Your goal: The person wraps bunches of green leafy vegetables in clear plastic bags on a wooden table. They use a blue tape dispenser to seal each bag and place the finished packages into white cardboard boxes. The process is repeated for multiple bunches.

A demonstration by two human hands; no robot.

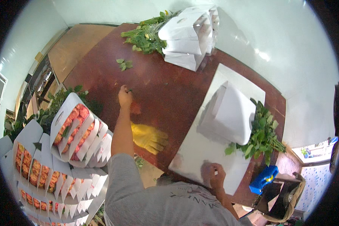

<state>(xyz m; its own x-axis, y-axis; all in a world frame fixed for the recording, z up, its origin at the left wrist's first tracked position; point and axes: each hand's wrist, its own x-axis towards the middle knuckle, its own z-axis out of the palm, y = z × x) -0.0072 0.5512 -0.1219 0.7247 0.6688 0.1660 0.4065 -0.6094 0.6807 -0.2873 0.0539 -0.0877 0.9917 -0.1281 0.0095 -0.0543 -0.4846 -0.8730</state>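
Observation:
My left hand (125, 96) reaches out over the dark red tabletop (163, 93), its fingers closed around what looks like a small green leaf scrap (130, 90). Over the near end of a white board (183, 161), my right hand (218, 175) is curled, with a small white piece (216, 171) showing at its fingers. On that board lies a flower bouquet in a white corrugated wrap (231, 113), its leafy stems (261, 130) pointing right. The blooms inside are hidden. A yellow glove (149, 138) rests beside my left forearm.
Several white-wrapped bouquets (183, 36) lie at the table's far side. A loose leaf sprig (124, 64) is left of them. Stacked wraps with printed roses (76, 130) crowd the left. A blue tape dispenser (264, 180) sits at the right edge, above a dark bin (296, 195).

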